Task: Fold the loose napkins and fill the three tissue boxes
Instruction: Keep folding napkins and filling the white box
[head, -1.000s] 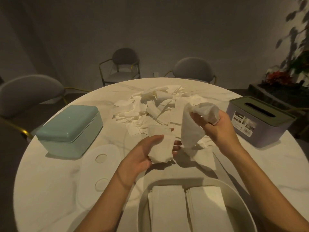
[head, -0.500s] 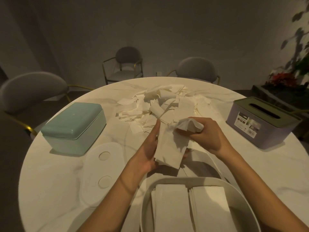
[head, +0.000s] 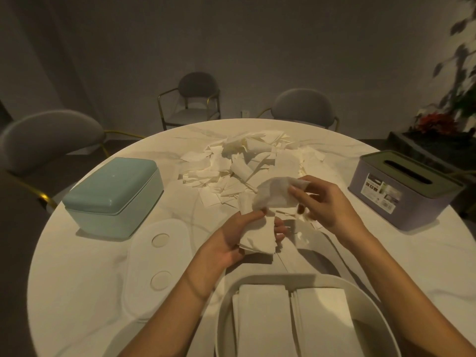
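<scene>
Both hands above the round table [head: 77, 253], between the napkin pile [head: 247, 166] and the open white box [head: 381, 313]. Since half a second ago the left hand [head: 231, 240] has turned palm-up, fingers curled under the napkin [head: 262, 228]. Right hand [head: 324, 202] now pinches its lifted upper end.

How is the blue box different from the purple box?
The blue box sits on the left of the table; the purple box sits on the right. The blue box has a smooth lid with no hole; the purple box has a dark lid with a long slot. The purple box wears a label; the blue box shows none. Both are shut.
</scene>
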The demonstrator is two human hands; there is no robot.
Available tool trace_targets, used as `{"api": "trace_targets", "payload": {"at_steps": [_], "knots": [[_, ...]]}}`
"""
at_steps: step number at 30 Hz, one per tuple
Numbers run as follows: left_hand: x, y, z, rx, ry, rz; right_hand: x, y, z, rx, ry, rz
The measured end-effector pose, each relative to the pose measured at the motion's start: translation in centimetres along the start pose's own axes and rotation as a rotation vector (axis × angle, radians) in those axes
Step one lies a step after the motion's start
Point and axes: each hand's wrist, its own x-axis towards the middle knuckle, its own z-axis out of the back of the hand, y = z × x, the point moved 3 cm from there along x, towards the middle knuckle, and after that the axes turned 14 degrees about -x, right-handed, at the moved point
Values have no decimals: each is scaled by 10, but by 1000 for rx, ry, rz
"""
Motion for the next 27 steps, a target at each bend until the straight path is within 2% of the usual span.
{"api": "trace_targets", "payload": {"at_steps": [3,4,7,11,12,14,17,18,19,22,24,27], "knots": [[53,18,36,-64,-8,120,-2,9,5,77,-9,23],[57,18,39,-108,-68,143,-4,13,7,147,34,44],[70,25,50,-194,-90,156,-13,25,8,293,255,115],[77,31,58,-194,-62,174,-14,18,-4,171,435,177],[75,31,54,-174,-2,226,-12,15,-7,124,446,176],[72,31,50,-122,72,217,-9,10,-11,63,429,188],[61,27,44,-92,83,237,-2,4,-12,-77,279,214],[57,26,46,-53,43,218,-1,2,-12,-121,235,229],[52,26,53,-3,72,165,1,0,-12,-142,216,240],[25,26,59,-42,122,10,2,-4,-13,-89,239,225],[11,25,51,-183,150,94,4,-6,-12,-87,224,222],[24,25,46,115,226,-8,5,-7,-14,-82,138,219]]}}
